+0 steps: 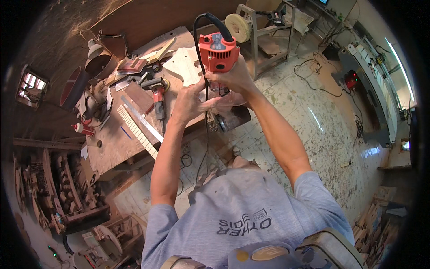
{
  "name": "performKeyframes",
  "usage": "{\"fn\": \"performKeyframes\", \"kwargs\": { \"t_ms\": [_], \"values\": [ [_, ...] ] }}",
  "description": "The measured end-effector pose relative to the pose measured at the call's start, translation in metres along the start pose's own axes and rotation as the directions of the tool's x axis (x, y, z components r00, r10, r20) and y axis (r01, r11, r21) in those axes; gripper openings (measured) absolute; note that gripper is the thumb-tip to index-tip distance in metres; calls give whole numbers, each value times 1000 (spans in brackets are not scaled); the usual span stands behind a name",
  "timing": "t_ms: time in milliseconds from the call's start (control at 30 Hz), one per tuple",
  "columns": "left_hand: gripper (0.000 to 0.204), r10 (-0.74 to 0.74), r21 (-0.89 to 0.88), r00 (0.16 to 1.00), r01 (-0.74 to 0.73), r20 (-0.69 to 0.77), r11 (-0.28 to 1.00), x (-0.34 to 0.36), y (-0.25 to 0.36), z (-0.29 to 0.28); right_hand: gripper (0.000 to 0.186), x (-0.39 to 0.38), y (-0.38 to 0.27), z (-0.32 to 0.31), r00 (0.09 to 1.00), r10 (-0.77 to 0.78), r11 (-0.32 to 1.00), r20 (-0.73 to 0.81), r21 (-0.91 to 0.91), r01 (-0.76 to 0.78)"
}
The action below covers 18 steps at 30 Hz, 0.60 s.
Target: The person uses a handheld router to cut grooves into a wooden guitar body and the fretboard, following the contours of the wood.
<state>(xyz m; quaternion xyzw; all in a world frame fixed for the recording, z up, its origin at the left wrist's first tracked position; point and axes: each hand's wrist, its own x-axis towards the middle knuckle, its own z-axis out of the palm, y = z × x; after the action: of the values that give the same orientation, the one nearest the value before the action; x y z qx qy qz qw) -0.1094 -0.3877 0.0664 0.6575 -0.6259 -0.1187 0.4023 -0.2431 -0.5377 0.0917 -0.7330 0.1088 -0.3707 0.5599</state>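
Observation:
A red trim router [218, 53] stands upright at the far edge of the workbench, with a clear lower base partly covered by my fingers. My right hand [236, 78] wraps round its body from the right side. From the left, my left hand [191, 99] closes on its lower part, thumb and forefinger against the base. The black cord [195, 38] loops off the router's top and hangs down past my left hand. Just beyond my left hand lies a pale wooden board [181, 65] with a curved outline; the router bit is hidden.
On the workbench [109, 154] lie a red angle grinder [158, 101], a metal straightedge [145, 121], a slotted pale fretboard [134, 130] and a red-and-white bottle [83, 129]. A frame with a buffing wheel [238, 28] stands beyond. Cables [320, 87] trail over the floor at right.

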Motion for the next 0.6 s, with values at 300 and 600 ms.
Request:
{"fn": "performKeyframes", "kwargs": {
  "t_ms": [300,600],
  "values": [
    [81,-5,-112,996,-5,-88,994,-11,-1,-1,50,-7,1,14,982,-161,977,-100,-156,144],
    [36,244,4,875,-267,-419,964,49,63,-70,40,-7,8,8,999,26,998,-42,-53,-28]
  ]
}}
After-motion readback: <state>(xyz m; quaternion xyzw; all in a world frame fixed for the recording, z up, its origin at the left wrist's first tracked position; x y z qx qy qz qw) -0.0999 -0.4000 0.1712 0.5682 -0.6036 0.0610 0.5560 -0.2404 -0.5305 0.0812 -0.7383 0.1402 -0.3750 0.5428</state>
